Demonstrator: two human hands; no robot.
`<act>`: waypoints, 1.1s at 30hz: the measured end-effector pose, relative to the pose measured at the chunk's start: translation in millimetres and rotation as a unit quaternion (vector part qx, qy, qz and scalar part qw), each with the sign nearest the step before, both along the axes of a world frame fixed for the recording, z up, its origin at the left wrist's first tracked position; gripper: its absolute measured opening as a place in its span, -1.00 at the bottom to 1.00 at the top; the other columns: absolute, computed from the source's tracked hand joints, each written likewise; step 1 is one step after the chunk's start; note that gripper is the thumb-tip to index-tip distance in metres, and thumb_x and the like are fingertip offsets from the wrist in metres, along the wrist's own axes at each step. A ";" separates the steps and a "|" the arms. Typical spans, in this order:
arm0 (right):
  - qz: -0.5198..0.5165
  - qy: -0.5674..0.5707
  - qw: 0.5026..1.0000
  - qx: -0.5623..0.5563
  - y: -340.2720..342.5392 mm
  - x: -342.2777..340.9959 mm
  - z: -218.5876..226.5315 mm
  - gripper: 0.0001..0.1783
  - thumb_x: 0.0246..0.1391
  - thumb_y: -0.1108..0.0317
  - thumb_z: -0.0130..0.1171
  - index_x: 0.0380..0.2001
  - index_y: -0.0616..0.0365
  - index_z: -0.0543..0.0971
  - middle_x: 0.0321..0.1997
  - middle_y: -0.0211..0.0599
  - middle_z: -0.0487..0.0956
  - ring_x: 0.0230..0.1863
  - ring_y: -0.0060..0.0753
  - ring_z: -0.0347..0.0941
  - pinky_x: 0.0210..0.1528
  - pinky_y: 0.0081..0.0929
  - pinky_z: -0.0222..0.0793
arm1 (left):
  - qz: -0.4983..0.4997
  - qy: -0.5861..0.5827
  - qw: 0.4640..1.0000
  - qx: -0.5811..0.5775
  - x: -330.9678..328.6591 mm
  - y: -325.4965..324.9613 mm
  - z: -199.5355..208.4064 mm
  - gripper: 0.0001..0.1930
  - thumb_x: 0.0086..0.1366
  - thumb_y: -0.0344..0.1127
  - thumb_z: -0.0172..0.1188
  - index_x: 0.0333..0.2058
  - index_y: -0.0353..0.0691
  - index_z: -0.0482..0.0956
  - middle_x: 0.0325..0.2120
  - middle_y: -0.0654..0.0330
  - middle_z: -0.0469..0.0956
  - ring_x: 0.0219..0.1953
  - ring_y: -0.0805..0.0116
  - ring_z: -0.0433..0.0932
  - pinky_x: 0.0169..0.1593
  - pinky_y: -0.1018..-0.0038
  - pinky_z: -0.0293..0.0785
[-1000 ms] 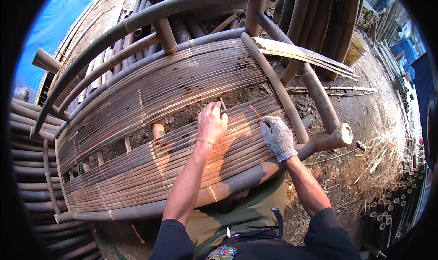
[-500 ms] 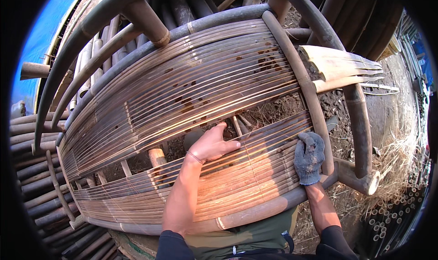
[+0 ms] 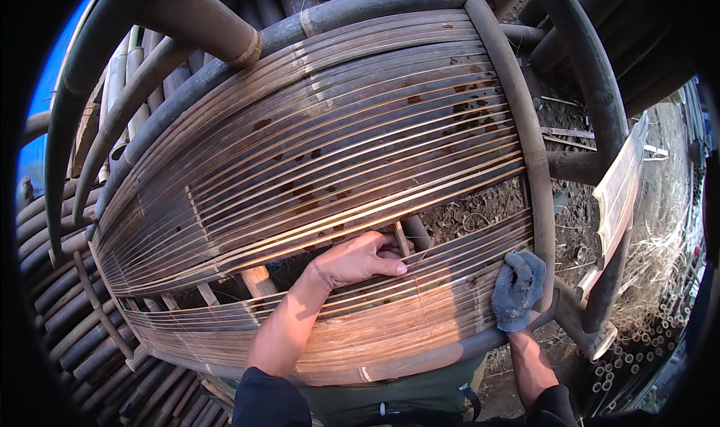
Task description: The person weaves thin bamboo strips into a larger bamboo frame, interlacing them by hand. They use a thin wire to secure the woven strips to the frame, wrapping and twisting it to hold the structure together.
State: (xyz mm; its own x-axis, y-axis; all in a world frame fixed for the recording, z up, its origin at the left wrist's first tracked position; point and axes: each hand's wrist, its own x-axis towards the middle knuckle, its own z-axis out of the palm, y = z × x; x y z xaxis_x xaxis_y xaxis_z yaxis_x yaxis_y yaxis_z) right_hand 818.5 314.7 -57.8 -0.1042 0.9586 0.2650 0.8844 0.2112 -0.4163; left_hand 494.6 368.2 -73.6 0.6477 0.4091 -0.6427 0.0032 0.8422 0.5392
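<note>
My bare left hand [image 3: 361,259] is at the gap between two panels of thin bamboo slats. Its thumb lies over the edge of the near slat panel [image 3: 375,326], while its fingers curl into the gap beside a thin upright stick [image 3: 403,239]. Close to the thumb tip, a thin cord [image 3: 421,298] runs down across the near slats. What the fingers hold is hidden. In a grey work glove, my right hand [image 3: 519,290] rests with bent fingers on the right end of that panel, against the frame; anything in its grip cannot be made out. Beyond the gap lies the far slat panel [image 3: 322,138].
A thick bamboo frame [image 3: 517,104] with curved rails surrounds the panels. At the right, a split bamboo piece [image 3: 621,194] leans by a frame leg. Bamboo poles [image 3: 82,314] are stacked at left; cut tubes [image 3: 637,359] and straw [image 3: 656,254] lie at lower right.
My left hand has drawn its spread fingers together and shifted slightly right along the gap. The split bamboo piece at right has dropped and tilted. My gloved hand stays on the panel's end.
</note>
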 end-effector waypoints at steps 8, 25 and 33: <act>-0.005 0.017 1.000 0.008 -0.6 -5.1 -2.9 -0.73 -0.01 0.62 0.20 -0.23 0.05 0.55 -0.18 -0.18 0.53 -0.15 -0.04 0.46 -0.06 -0.15 0.37 | 0.038 -0.021 0.998 -0.044 -2.9 -2.9 -6.2 -0.40 0.11 -0.38 0.45 0.11 -0.40 0.43 -0.03 0.10 0.54 0.07 0.31 0.47 0.25 0.42 0.33; 0.024 0.028 0.991 0.131 -3.2 20.5 -8.1 -0.90 0.04 0.42 0.20 -0.32 0.01 0.56 -0.28 -0.31 0.54 -0.18 -0.10 0.48 -0.09 -0.16 0.37 | 0.068 0.463 0.690 0.552 68.2 -72.1 38.7 -0.63 0.17 -0.25 0.28 -0.05 -0.23 0.60 -0.23 0.06 0.57 -0.04 0.08 0.53 0.09 0.18 0.34; 0.083 0.016 0.977 0.197 4.8 14.8 -18.9 -0.86 0.16 0.46 0.10 -0.21 0.04 0.55 -0.23 -0.17 0.52 -0.13 -0.03 0.46 0.00 -0.15 0.37 | 0.174 0.553 0.496 0.647 65.6 -183.9 54.4 -0.43 0.13 -0.21 0.35 0.09 -0.30 0.46 0.16 -0.08 0.32 0.24 -0.07 0.30 0.30 0.07 0.20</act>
State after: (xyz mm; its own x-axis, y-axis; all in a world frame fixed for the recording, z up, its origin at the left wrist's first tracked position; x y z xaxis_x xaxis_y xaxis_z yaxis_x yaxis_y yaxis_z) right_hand 833.4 319.5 -76.7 -0.2358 0.7521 0.6154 0.8117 0.5006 -0.3008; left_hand 560.2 184.3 -19.1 -0.0613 0.9054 0.4201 0.8750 -0.1538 0.4591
